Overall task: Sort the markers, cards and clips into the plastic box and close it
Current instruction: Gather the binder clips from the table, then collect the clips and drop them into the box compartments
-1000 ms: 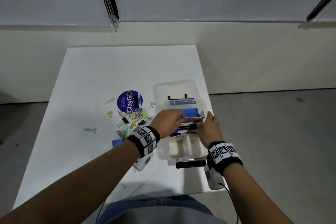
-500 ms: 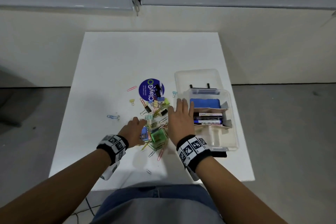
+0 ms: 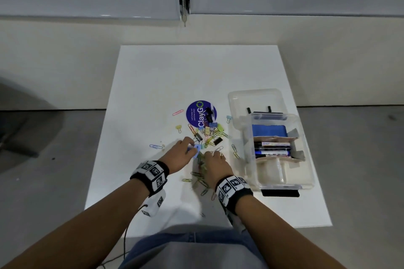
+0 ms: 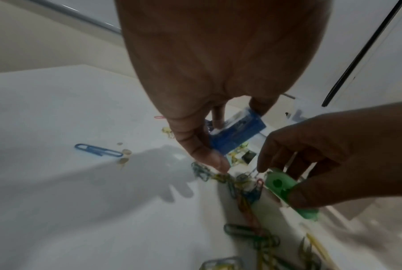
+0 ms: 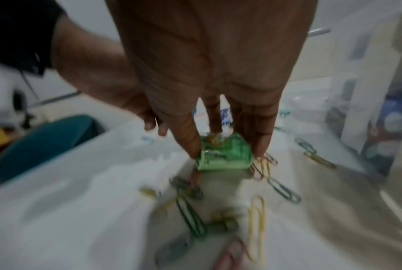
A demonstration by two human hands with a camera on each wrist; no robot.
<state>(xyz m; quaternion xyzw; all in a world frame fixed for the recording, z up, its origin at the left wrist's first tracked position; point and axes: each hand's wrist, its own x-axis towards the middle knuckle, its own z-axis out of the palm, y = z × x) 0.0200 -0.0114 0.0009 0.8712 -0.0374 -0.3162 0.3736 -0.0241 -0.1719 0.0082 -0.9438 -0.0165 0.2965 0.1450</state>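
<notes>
So both hands have left the plastic box point(image 3: 306, 181) and dropped into the clip pile on the tabletop point(image 3: 153, 72), which I read as markers done, clips next. Head view: left hand point(image 3: 179, 155) and right hand point(image 3: 215, 165) sit side by side over the paper clips point(image 3: 200, 178), with the open box off to the right hand's far side, markers point(image 3: 272, 149) already in its middle compartment and a blue card stack point(image 3: 269, 130) behind them; the nearest compartment looks empty. Left wrist view: the left hand pinches a small blue box point(image 4: 238, 136) between thumb and fingers, just above the clips. Right wrist view, blurry: the right hand has its thumb and fingers curled around a little green clip case point(image 5: 223, 155), loose clips right beneath it.
</notes>
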